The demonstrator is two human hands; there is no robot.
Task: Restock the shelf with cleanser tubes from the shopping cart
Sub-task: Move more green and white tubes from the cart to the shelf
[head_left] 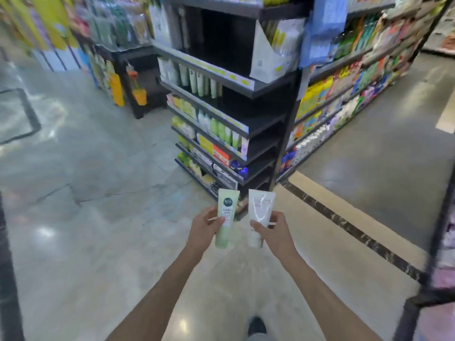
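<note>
Head view: left hand [204, 227] gripping green tube [226, 219], right hand [273, 231] gripping white tube [259, 217]; both upright, shelf [221, 107] well beyond fingertips.

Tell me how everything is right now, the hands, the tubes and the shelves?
left hand: grips the green tube, fingers curled round it.
right hand: grips the white tube.
green tube: upright, held, cap end down.
white tube: upright, held, apart from the green one.
end shelf unit: partly stocked, with bare dark gaps on its right side.
shoe: on the floor below.
</note>
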